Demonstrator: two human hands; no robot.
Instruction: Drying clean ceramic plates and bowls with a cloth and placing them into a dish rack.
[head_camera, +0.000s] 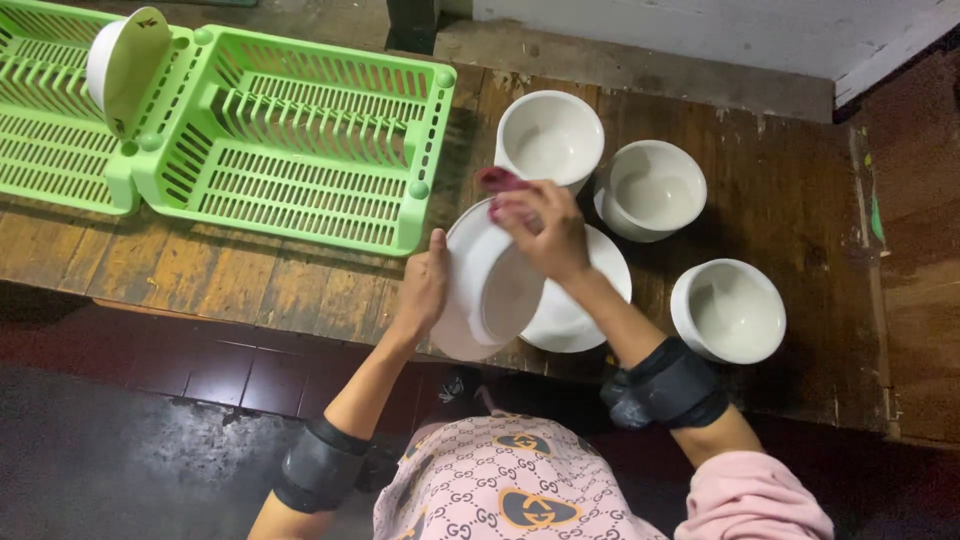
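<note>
My left hand (422, 290) has its grip closed on the tilted white ceramic bowl (487, 290) above the worn wooden table (250, 285); my right hand (540, 228) pinches a red cloth (497, 180) against its rim, over a white plate (585, 300).

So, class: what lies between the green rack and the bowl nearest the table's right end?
In the head view, between the green rack and that bowl lie both hands, the held bowl and a plate.

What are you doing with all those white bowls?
The left hand holds a white bowl tilted on its side while the right hand presses a red cloth against its rim. Three more white bowls sit on the wooden table, and one bowl stands in the green rack.
</note>
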